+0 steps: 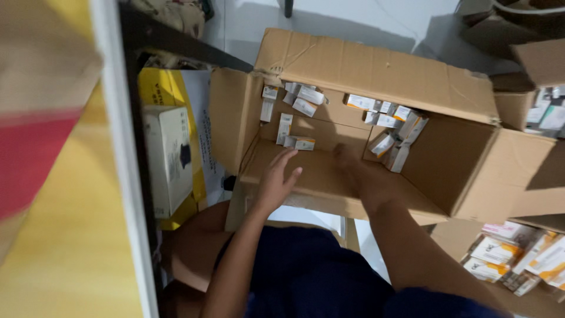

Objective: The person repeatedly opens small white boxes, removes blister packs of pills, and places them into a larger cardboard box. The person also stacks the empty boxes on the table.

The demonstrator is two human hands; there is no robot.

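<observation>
A large open cardboard box (376, 70) lies in front of me with several small white-and-orange cartons scattered along its far inside wall. My left hand (276, 179) rests over the box's near inner floor, fingers spread, holding nothing. My right hand (353, 168) reaches deeper into the box, blurred, close to a cluster of small cartons (397, 147) at the right; its fingers are hard to make out. A pair of small cartons (299, 143) lies just beyond my left fingertips.
A white boxed device (168, 159) on a yellow package sits left of the box beside a dark shelf frame (132, 118). More small cartons fill a cardboard tray (518, 253) at lower right. Another cardboard box (538, 65) stands at upper right.
</observation>
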